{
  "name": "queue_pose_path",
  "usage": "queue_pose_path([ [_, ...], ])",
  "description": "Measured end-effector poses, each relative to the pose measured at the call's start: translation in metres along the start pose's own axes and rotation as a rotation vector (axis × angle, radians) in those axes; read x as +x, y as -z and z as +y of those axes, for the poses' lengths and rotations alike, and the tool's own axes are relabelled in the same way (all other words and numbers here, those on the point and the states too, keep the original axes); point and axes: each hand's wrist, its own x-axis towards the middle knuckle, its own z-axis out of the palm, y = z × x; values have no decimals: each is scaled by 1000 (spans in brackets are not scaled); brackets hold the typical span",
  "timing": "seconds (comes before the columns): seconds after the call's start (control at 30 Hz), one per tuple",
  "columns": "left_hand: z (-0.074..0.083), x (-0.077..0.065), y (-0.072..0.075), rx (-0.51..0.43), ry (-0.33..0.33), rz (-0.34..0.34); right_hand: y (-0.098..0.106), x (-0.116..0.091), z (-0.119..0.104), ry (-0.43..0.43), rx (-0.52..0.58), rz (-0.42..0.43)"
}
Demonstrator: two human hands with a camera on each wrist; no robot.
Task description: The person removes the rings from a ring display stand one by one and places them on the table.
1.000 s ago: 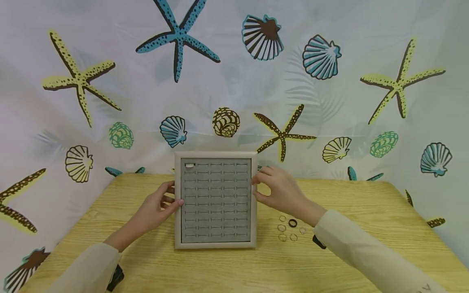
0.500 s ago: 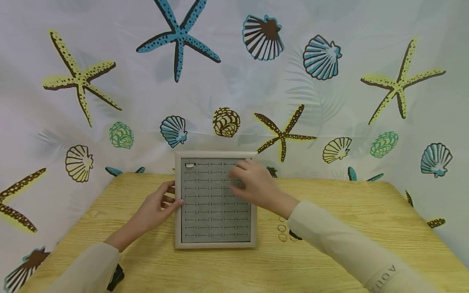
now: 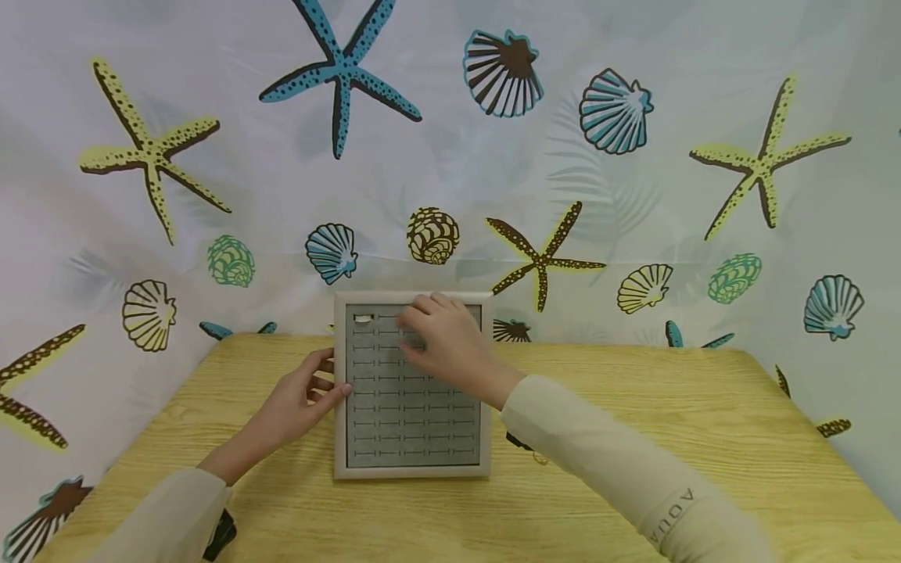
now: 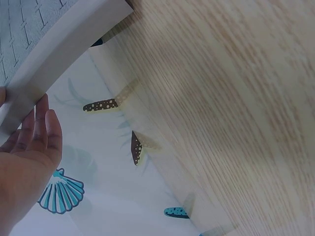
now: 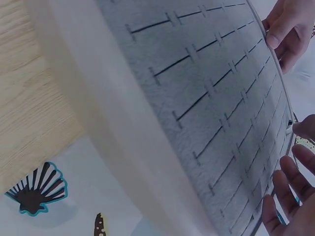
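Observation:
A ring display board [image 3: 414, 422] with a pale frame and grey slotted padding stands propped up on the table. One whitish ring [image 3: 363, 318] sits in its top-left slot. My left hand [image 3: 292, 403] holds the board's left edge, thumb in front and fingers behind; the left wrist view shows those fingers [image 4: 43, 130] behind the frame. My right hand [image 3: 454, 344] hovers over the upper padding, close to the whitish ring. Its index fingertip and thumb are apart, with no thing showing between them. In the right wrist view its fingers [image 5: 288, 191] are spread near the board's far edge.
The board stands on a wood-grain table [image 3: 281, 516]. Part of a thin ring [image 3: 540, 459] shows on it beside my right sleeve [image 3: 598, 446], which covers the area around it. A pale curtain [image 3: 450, 180] printed with starfish and shells hangs behind.
My right hand has moved left from the board's right edge across the padding toward the top-left ring. Its sleeve now covers most loose rings. The left hand stays in place.

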Motion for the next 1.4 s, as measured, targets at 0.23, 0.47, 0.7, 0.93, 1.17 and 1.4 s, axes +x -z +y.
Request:
queue_pose_path([
  [0.23,-1,0,-1,5,-25,5,-10,14,-7,-1,-6,80],
  [0.47,-1,0,0,10,-26,5,-19,25,-13,-1,12,136],
  [0.7,-2,1,-1,10,-24,1,-29,30,-16,7,-45,175],
  [0.93,-2,1,-1,2,-34,1,-36,30,-19,-13,-106,235],
  [1.17,-2,1,-2,10,-34,2,-41,31,-20,-35,-127,276],
  [1.4,0,1,-1,14,-26,4,-42,32,-22,-35,-137,306],
])
